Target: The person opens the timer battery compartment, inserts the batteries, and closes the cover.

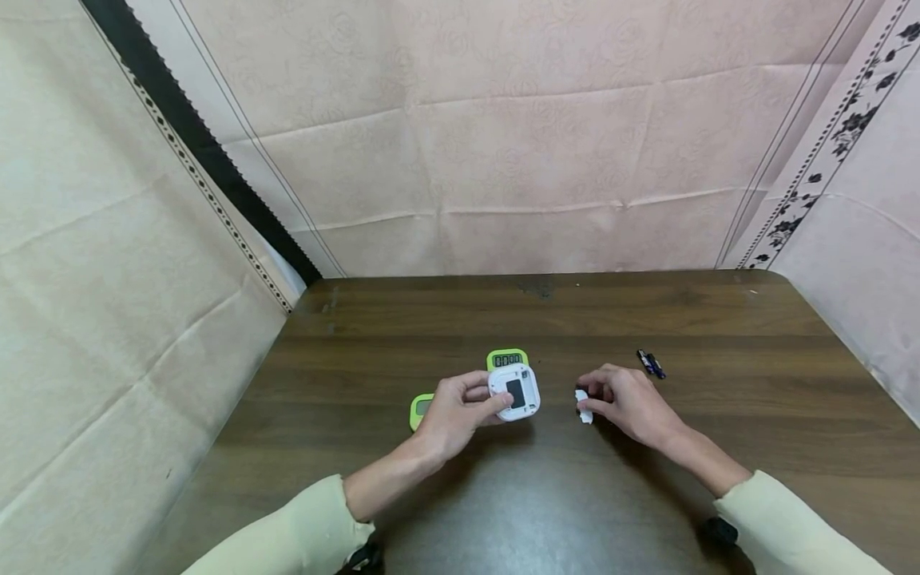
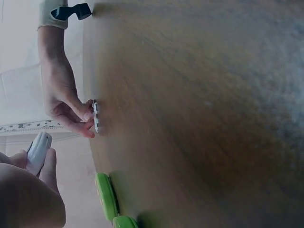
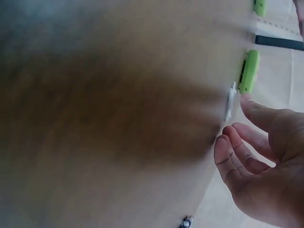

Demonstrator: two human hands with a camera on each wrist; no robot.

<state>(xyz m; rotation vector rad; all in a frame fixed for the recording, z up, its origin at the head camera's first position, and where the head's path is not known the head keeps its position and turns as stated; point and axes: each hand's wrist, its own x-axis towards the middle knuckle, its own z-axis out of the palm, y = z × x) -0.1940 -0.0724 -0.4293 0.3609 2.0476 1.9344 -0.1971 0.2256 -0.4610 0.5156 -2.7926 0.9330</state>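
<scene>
My left hand (image 1: 453, 411) holds a white, rounded-square device (image 1: 527, 389), its dark rectangle facing up and the thumb over its face. It is raised above the table in front of two lime-green digital timers. One green timer (image 1: 507, 357) shows a digit display; the other timer (image 1: 420, 409) is partly hidden behind the left hand. To the right, my right hand (image 1: 632, 403) reaches down to a small white plastic piece (image 1: 585, 407) with a notched edge, lying on the table. In the right wrist view, its thumb and fingertips stand apart around the white piece (image 3: 230, 102), with no grip visible.
Two small dark cylindrical batteries (image 1: 651, 364) lie side by side beyond the right hand. The brown wooden table (image 1: 323, 479) meets pale cloth hangings (image 1: 517, 160) at the back and sides. A black strip (image 1: 208, 144) runs along the left hanging.
</scene>
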